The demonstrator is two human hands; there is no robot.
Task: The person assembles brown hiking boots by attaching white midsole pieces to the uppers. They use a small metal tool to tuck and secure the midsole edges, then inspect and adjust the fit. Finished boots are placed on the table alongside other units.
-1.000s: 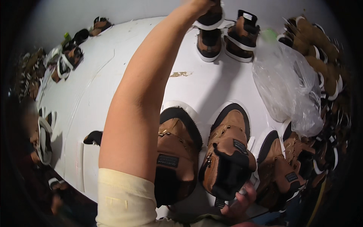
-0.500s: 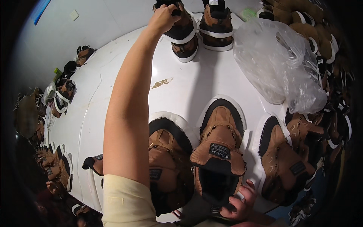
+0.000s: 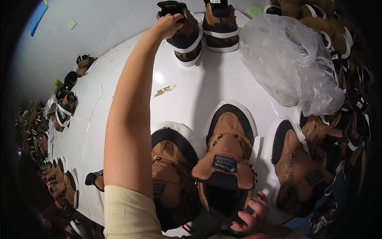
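My left arm stretches across to the far side of the table. There my left hand [image 3: 168, 26] has its fingers closed over the collar of a brown and black high-top shoe [image 3: 184, 34], which sits on top of another shoe. Close to me, a brown shoe [image 3: 229, 137] with a black toe band and white sole stands toe away, its padded tongue folded forward. My right hand [image 3: 253, 215] curls its fingers around this shoe's heel edge; its palm is hidden. Left of it stands a similar brown shoe [image 3: 175, 159], partly covered by my left forearm.
Beside the far stack stands a second pair of stacked shoes [image 3: 220, 30]. A clear plastic bag [image 3: 286, 59] bulges at the right. Another brown shoe [image 3: 292, 167] lies right of my right hand. Piled shoes [image 3: 346, 47] line the right edge, with several more [image 3: 59, 183] along the left.
My left hand has slid slightly nearer along the far shoe's collar, showing more of its opening. The near shoe's tongue has shifted a little left. The whole view has shifted slightly.
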